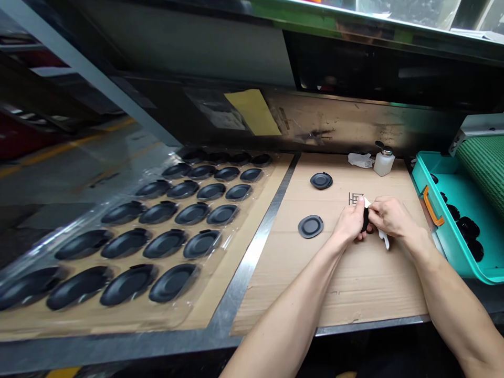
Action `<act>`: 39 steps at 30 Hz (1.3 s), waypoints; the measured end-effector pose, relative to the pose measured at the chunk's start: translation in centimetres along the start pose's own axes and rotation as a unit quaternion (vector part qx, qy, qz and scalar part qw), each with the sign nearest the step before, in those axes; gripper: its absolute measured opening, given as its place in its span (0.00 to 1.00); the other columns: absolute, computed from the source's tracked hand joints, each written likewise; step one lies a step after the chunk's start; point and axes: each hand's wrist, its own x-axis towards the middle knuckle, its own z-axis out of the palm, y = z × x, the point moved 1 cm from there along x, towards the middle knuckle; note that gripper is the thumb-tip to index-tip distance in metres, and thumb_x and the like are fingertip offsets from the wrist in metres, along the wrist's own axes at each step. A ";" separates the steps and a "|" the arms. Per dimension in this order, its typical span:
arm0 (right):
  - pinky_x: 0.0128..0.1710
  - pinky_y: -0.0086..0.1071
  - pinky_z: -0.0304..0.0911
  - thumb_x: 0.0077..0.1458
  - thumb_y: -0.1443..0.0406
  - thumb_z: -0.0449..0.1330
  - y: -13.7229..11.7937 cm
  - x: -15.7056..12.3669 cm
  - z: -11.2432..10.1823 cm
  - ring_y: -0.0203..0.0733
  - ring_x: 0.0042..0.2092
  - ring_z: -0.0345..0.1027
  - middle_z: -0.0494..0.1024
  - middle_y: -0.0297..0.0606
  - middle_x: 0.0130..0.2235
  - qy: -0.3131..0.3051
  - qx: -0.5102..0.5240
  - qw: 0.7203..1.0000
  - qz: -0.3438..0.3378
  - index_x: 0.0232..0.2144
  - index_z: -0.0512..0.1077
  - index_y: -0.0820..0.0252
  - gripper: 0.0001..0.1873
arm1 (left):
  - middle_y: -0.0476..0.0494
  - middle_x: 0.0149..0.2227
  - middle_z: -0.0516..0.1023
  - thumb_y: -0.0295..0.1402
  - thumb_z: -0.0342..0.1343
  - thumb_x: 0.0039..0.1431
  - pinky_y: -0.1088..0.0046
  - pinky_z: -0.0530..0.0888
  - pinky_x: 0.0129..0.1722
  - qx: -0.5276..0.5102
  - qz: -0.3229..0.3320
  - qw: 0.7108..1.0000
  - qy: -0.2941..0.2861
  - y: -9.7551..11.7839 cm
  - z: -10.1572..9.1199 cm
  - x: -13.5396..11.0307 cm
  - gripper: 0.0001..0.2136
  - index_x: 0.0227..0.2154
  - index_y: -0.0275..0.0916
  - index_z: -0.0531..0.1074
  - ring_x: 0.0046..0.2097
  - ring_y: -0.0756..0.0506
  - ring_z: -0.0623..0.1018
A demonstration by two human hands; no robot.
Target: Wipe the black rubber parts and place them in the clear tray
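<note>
My left hand (348, 223) grips a small black rubber part (366, 220) on edge, and most of that part is hidden by my fingers. My right hand (389, 216) pinches a white cloth (382, 236) against the part, with one corner showing above and another hanging below. Both hands hover over a cardboard sheet (334, 283). Two round black parts lie flat on the sheet to the left of my hands, one farther off (321, 180) and one nearer (311, 226).
A clear blister tray (165, 210) holds rows of black oval parts on the left, beyond a metal strip. A white pump bottle (384, 163) and crumpled white cloth (359, 160) stand at the back. A teal bin (452, 210) with black parts sits right.
</note>
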 end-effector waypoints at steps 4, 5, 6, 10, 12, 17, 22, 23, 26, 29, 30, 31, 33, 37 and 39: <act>0.34 0.29 0.56 0.58 0.65 0.54 0.5 -0.2 -0.3 0.38 0.32 0.67 0.76 0.36 0.28 0.008 0.030 0.999 0.035 0.22 0.73 0.57 0.14 | 0.39 0.21 0.77 0.63 0.44 0.62 0.76 0.61 0.15 -0.034 0.036 0.999 0.021 0.2 -0.5 -0.3 0.33 0.25 0.34 0.74 0.16 0.50 0.70; 0.34 0.30 0.56 0.59 0.64 0.54 0.7 -0.2 -0.6 0.38 0.32 0.67 0.76 0.36 0.28 0.038 0.042 0.998 0.042 0.23 0.73 0.57 0.15 | 0.39 0.24 0.78 0.61 0.47 0.61 0.76 0.64 0.17 -0.050 0.058 0.996 0.039 0.4 -0.7 -0.4 0.31 0.28 0.34 0.75 0.19 0.50 0.73; 0.35 0.30 0.57 0.60 0.63 0.53 1.0 -0.3 -0.8 0.39 0.33 0.67 0.76 0.37 0.29 0.074 0.056 0.994 0.050 0.24 0.73 0.57 0.15 | 0.38 0.27 0.80 0.59 0.52 0.60 0.76 0.67 0.20 -0.067 0.087 0.992 0.065 0.6 -0.9 -0.7 0.28 0.32 0.34 0.76 0.23 0.49 0.76; 0.37 0.31 0.63 0.63 0.57 0.52 2.4 -0.1 -1.0 0.41 0.36 0.71 0.78 0.39 0.34 0.208 0.184 0.952 0.132 0.34 0.74 0.58 0.14 | 0.38 0.46 0.81 0.39 0.74 0.46 0.74 0.76 0.42 -0.109 0.202 0.956 0.182 1.8 -1.2 -2.4 0.30 0.52 0.42 0.71 0.50 0.42 0.80; 0.33 0.30 0.66 0.63 0.51 0.52 3.1 0.1 -0.6 0.39 0.34 0.72 0.77 0.38 0.35 0.235 0.308 0.905 0.175 0.39 0.71 0.57 0.17 | 0.39 0.51 0.79 0.31 0.76 0.41 0.72 0.75 0.49 -0.110 0.219 0.950 0.194 2.3 -0.8 -3.2 0.35 0.54 0.45 0.70 0.59 0.40 0.75; 0.22 0.27 0.61 0.59 0.43 0.56 3.5 0.5 0.3 0.35 0.26 0.68 0.75 0.34 0.35 0.207 0.449 0.844 0.207 0.45 0.69 0.55 0.25 | 0.38 0.53 0.78 0.27 0.77 0.37 0.70 0.75 0.52 -0.105 0.221 0.953 0.175 2.7 -0.2 -3.7 0.40 0.56 0.45 0.68 0.63 0.38 0.70; 0.32 0.31 0.62 0.63 0.54 0.53 3.0 0.0 -0.3 0.40 0.32 0.70 0.79 0.38 0.34 0.160 0.227 0.935 0.221 0.38 0.76 0.57 0.17 | 0.39 0.53 0.78 0.33 0.76 0.41 0.70 0.74 0.52 -0.089 0.229 0.956 0.160 2.2 -0.8 -3.3 0.41 0.60 0.47 0.65 0.63 0.38 0.70; 0.35 0.32 0.62 0.63 0.56 0.52 2.9 -0.1 -0.4 0.43 0.35 0.72 0.80 0.39 0.35 0.135 0.164 0.950 0.227 0.38 0.77 0.57 0.16 | 0.39 0.53 0.77 0.34 0.76 0.41 0.69 0.74 0.52 -0.080 0.233 0.957 0.156 2.1 -0.9 -3.2 0.41 0.60 0.46 0.65 0.63 0.38 0.70; 0.41 0.37 0.62 0.63 0.60 0.53 2.5 -0.4 -0.5 0.51 0.43 0.72 0.81 0.46 0.41 0.066 0.002 0.968 0.242 0.42 0.79 0.57 0.16 | 0.37 0.53 0.77 0.39 0.76 0.40 0.69 0.74 0.50 -0.064 0.239 0.957 0.153 2.0 -0.7 -3.0 0.42 0.59 0.45 0.66 0.61 0.36 0.72; 0.48 0.41 0.62 0.66 0.57 0.52 1.3 -0.4 -0.4 0.55 0.52 0.68 0.77 0.50 0.50 0.110 -0.058 0.975 0.183 0.52 0.75 0.58 0.20 | 0.36 0.45 0.81 0.51 0.64 0.56 0.71 0.74 0.37 -0.167 0.171 0.961 0.141 2.0 -0.8 -2.2 0.29 0.56 0.41 0.67 0.46 0.40 0.81; 0.50 0.41 0.61 0.67 0.55 0.51 0.8 -0.4 -0.3 0.55 0.53 0.67 0.76 0.49 0.52 0.127 -0.055 0.979 0.153 0.54 0.74 0.57 0.21 | 0.35 0.43 0.81 0.53 0.56 0.62 0.72 0.73 0.33 -0.229 0.128 0.957 0.124 2.0 -1.0 -1.8 0.26 0.54 0.39 0.67 0.40 0.41 0.82; 0.51 0.41 0.61 0.68 0.54 0.51 0.3 -0.4 -0.1 0.54 0.53 0.66 0.75 0.48 0.53 0.128 -0.047 0.982 0.128 0.56 0.73 0.55 0.22 | 0.34 0.41 0.82 0.53 0.49 0.67 0.73 0.72 0.29 -0.291 0.085 0.947 0.103 2.0 -1.3 -1.3 0.24 0.53 0.37 0.67 0.36 0.43 0.82; 0.51 0.41 0.60 0.68 0.51 0.50 -0.5 -0.4 0.5 0.52 0.52 0.66 0.75 0.46 0.53 0.090 -0.035 0.991 0.095 0.57 0.72 0.51 0.22 | 0.32 0.40 0.82 0.49 0.39 0.71 0.74 0.71 0.27 -0.388 0.022 0.919 0.073 1.9 -2.2 -0.5 0.23 0.52 0.35 0.66 0.31 0.45 0.81; 0.48 0.41 0.61 0.65 0.50 0.55 -0.3 -0.4 2.0 0.52 0.49 0.66 0.77 0.45 0.49 -0.005 -0.041 0.998 0.057 0.52 0.75 0.49 0.20 | 0.32 0.42 0.81 0.44 0.35 0.73 0.74 0.73 0.29 -0.451 0.018 0.888 0.089 1.6 -4.0 0.4 0.21 0.51 0.36 0.67 0.32 0.45 0.81; 0.48 0.40 0.62 0.66 0.54 0.56 0.0 -0.2 2.5 0.51 0.48 0.67 0.77 0.45 0.47 0.014 -0.029 0.998 0.061 0.50 0.77 0.51 0.17 | 0.31 0.44 0.81 0.45 0.35 0.72 0.73 0.73 0.29 -0.459 0.032 0.883 0.095 1.4 -4.4 0.6 0.21 0.51 0.37 0.67 0.35 0.44 0.82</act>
